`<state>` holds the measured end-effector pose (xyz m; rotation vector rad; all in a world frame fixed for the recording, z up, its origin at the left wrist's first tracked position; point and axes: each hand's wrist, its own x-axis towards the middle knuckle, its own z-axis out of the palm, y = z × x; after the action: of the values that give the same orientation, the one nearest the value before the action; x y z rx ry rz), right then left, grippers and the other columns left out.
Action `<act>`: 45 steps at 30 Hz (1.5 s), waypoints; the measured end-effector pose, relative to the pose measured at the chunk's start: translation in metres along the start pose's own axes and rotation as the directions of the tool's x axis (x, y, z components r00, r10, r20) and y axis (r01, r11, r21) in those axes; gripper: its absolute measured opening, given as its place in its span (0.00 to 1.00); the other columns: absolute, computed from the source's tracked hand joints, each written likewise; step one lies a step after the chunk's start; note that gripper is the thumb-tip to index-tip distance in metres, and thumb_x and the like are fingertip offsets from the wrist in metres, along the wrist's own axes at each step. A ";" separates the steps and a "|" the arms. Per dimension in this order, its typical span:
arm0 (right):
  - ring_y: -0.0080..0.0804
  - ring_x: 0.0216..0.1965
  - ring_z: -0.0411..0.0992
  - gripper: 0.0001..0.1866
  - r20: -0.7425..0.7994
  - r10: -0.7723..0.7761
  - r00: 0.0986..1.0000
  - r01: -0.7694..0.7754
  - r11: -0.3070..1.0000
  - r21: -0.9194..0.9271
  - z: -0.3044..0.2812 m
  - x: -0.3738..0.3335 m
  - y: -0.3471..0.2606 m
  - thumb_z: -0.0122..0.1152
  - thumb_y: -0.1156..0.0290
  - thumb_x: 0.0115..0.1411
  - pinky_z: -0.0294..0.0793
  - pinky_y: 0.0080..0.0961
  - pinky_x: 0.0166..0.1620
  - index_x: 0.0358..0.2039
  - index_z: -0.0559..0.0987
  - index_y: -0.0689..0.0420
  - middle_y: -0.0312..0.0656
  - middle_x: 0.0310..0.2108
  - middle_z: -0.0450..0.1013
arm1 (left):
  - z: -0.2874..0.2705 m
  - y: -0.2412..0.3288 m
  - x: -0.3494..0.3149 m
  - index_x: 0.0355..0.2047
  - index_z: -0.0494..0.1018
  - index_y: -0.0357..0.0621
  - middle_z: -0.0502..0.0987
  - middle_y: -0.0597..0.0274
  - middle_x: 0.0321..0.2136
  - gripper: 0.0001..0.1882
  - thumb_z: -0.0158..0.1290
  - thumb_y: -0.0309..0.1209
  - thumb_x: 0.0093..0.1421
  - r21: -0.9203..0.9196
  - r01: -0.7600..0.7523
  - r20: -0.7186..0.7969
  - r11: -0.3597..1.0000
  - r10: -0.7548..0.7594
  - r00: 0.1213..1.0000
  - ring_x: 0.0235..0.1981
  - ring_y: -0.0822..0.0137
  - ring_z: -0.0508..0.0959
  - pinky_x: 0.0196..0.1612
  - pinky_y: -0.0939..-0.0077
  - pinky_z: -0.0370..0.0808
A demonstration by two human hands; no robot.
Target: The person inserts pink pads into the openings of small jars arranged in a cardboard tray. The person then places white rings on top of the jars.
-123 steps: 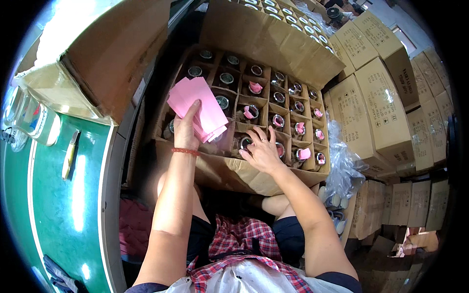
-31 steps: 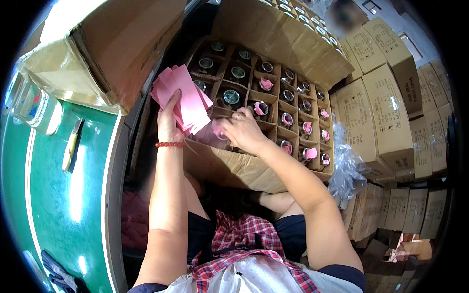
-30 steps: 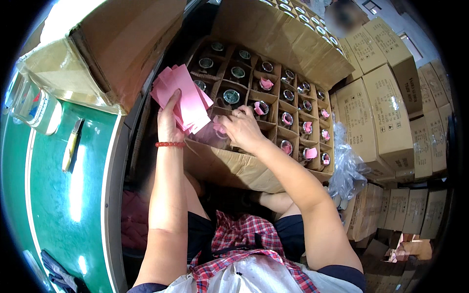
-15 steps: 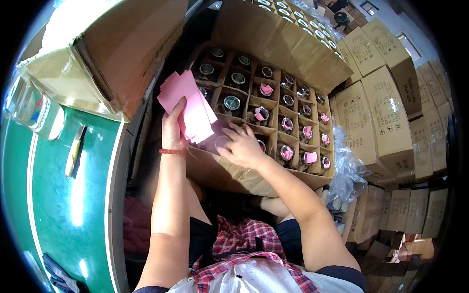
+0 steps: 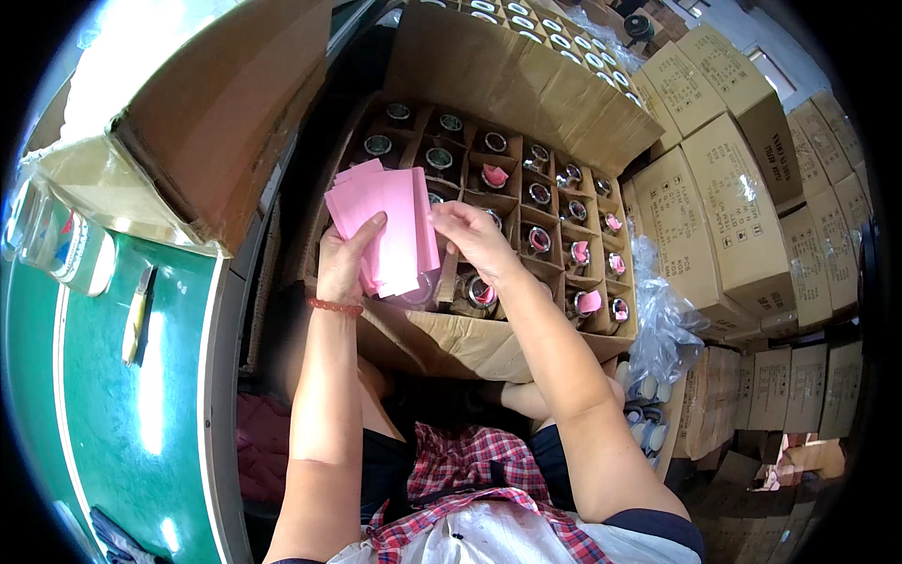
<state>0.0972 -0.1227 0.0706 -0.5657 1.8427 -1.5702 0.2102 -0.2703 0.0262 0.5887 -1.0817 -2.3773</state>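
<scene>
My left hand point(image 5: 344, 263) holds a fanned stack of pink paper slips point(image 5: 393, 221), thumb on top, over the left part of an open cardboard carton point(image 5: 423, 331). At the stack's right edge, my right hand point(image 5: 481, 242) pinches a slip between thumb and fingertips. Cardboard dividers split the carton into cells, each with a round-mouthed glass container point(image 5: 439, 158). Several containers toward the right and front have a folded pink slip point(image 5: 588, 302) in the mouth. Others at the back left show bare mouths. My hands and the stack cover some front cells.
A green-topped table point(image 5: 103, 404) on the left carries a yellow-handled knife point(image 5: 137, 315), a clear jar point(image 5: 70, 235) and an open box point(image 5: 178, 179). Stacked cartons point(image 5: 742, 216) rise at the right. Crumpled clear plastic point(image 5: 662, 310) lies beside the open carton. Another filled carton point(image 5: 564, 42) stands behind.
My right hand has lifted from the carton's front cells to the stack's right edge and now pinches a slip. The left hand's stack has shifted slightly right and down.
</scene>
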 end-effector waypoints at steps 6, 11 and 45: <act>0.14 0.25 0.68 0.11 -0.035 -0.174 0.984 0.171 0.982 -0.084 -0.007 0.006 0.012 0.62 0.67 0.59 0.68 0.13 0.32 0.29 0.80 0.63 0.31 0.23 0.73 | 0.006 -0.004 0.002 0.41 0.73 0.32 0.78 0.55 0.38 0.14 0.58 0.25 0.55 0.040 -0.045 -0.043 0.998 0.047 0.998 0.35 0.68 0.79 0.39 0.77 0.75; 0.16 0.25 0.68 0.11 -0.121 -0.114 0.986 0.113 0.994 -0.011 -0.028 0.008 0.009 0.60 0.66 0.60 0.68 0.14 0.31 0.29 0.79 0.63 0.32 0.23 0.73 | 0.002 0.002 0.003 0.43 0.72 0.33 0.78 0.56 0.36 0.16 0.59 0.27 0.55 -0.093 0.005 -0.054 0.996 -0.010 0.998 0.35 0.67 0.79 0.39 0.78 0.76; 0.11 0.23 0.66 0.05 -0.099 0.003 0.995 0.008 0.993 0.114 -0.029 0.014 -0.006 0.63 0.70 0.57 0.57 0.08 0.20 0.28 0.76 0.55 0.31 0.23 0.71 | -0.010 -0.003 0.013 0.46 0.70 0.32 0.76 0.54 0.42 0.18 0.57 0.25 0.56 -0.145 -0.049 -0.183 0.988 0.021 0.983 0.40 0.65 0.78 0.44 0.76 0.75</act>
<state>0.0666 -0.1133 0.0764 -0.4455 1.8109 -1.7208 0.2043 -0.2821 0.0153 0.7101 -0.8217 -2.2983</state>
